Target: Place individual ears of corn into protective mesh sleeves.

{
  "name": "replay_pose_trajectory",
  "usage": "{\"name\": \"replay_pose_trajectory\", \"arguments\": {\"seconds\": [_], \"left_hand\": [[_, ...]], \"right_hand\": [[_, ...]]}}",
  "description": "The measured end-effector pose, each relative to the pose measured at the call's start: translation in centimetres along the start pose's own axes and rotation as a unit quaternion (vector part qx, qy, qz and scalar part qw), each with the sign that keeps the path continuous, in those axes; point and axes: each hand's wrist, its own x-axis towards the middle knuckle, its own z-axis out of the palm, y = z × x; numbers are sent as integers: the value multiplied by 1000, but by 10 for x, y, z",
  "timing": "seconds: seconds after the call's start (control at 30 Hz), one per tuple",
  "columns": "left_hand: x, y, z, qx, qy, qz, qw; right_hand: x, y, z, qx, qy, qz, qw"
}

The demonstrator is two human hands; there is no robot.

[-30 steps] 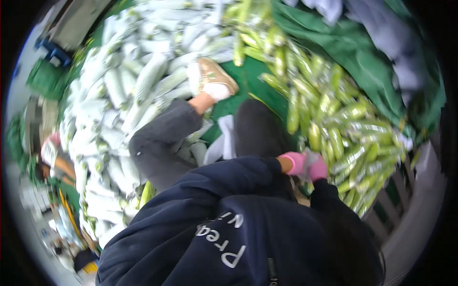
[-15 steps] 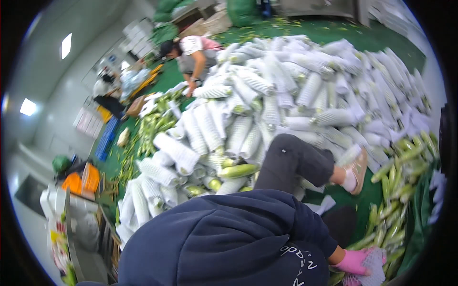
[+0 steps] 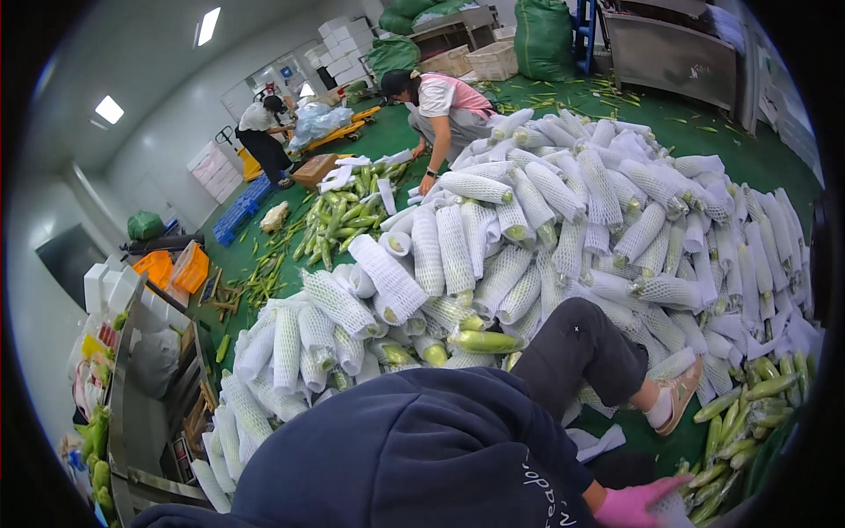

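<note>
A pink glove covers my left hand [image 3: 635,505] at the lower right edge. Its fingers hold a white foam net sleeve [image 3: 672,510], whose lower part is cut off by the frame. Just beyond the hand lie long, pale green vegetables [image 3: 723,444], many in clear film. My right hand is out of the picture. My left arm in a dark blue sleeve [image 3: 387,440] crosses the foreground, in front of a big heap of vegetables in white foam nets [image 3: 563,211]. One vegetable [image 3: 484,341] pokes bare from its net near my knee.
Across the heap a person in a pink vest [image 3: 453,101] crouches by loose green vegetables [image 3: 339,220]. Another person [image 3: 261,132] bends over a yellow pallet truck [image 3: 348,128]. At left are a blue pallet [image 3: 239,211], orange crates [image 3: 187,268] and a metal table [image 3: 132,422]. Green scraps litter the floor.
The view has swung, so the heap and people sit farther right and lower. My left hand has moved toward the bottom edge, still holding the net, which shows less now.
</note>
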Motion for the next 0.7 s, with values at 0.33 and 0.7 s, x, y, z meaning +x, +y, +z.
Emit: {"name": "replay_pose_trajectory", "arguments": {"seconds": [0.33,0.7], "left_hand": [[8,-17,-48,-143,-107,-68,982],[-5,-3,-57,-324,-193,-214,901]], "right_hand": [[-5,7,-7,10,1,10,1000],[-7,9,-15,42,17,24,999]]}}
